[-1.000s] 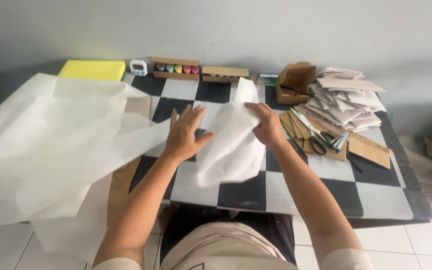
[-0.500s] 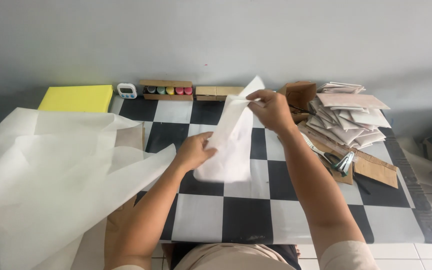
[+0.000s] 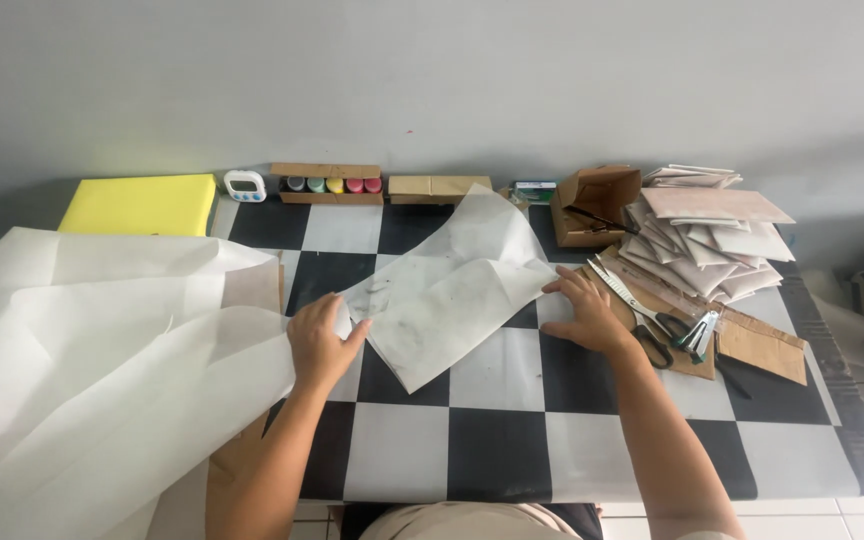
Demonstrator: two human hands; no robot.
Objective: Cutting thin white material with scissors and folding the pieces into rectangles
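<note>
From the head camera I am looking down on a black-and-white checkered table [image 3: 512, 455], where a creased sheet of thin white paper [image 3: 442, 290] is lying spread out in the middle, its far part folded up toward the wall. My left hand [image 3: 320, 340] is pinching the sheet's near left corner, fingers closed on the paper; my right hand [image 3: 587, 315] is pressing flat on the right edge, fingers spread and gripping nothing. To the left, a large pile of loose white sheets [image 3: 92, 360] is hanging over the table edge, just beside my left hand. To the right, scissors [image 3: 652, 335] and a ruler [image 3: 620, 290] are lying close to my right hand on brown cardboard [image 3: 762, 345], with a stack of folded packets [image 3: 712, 230] and a small open cardboard box [image 3: 597, 205] behind them. As I judge it, the paper looks flimsy, so uneven pulling between the two hands could be tearing or skewing it, and the left elbow could be dragging the big pile off the table.
</note>
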